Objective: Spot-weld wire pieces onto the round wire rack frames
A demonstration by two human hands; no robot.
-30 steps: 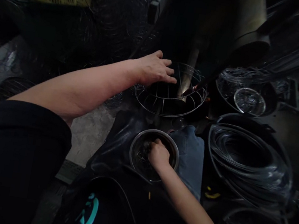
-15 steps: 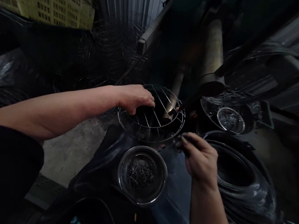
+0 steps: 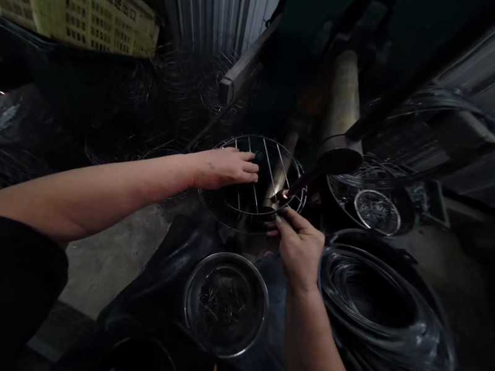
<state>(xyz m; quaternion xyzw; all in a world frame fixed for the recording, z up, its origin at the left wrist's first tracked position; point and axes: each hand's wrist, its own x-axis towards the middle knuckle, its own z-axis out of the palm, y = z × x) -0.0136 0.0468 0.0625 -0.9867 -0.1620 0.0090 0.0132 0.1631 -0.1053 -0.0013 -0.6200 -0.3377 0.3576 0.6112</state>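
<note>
Left fingers (image 3: 247,167) parted across wire frame (image 3: 255,197)

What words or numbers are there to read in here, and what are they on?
"优先源进出口": on the yellow crate.
Smaller print to the right of those words, on the same crate: too blurred to read.
Tiny pale marks seen through the wire rack: too small to tell whether they are writing.

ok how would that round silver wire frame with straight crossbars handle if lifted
The round silver wire frame is probably light, being mostly open gaps. Its straight crossbars suggest it's fairly stiff, and its circular outline might let it roll if stood on edge.
</note>
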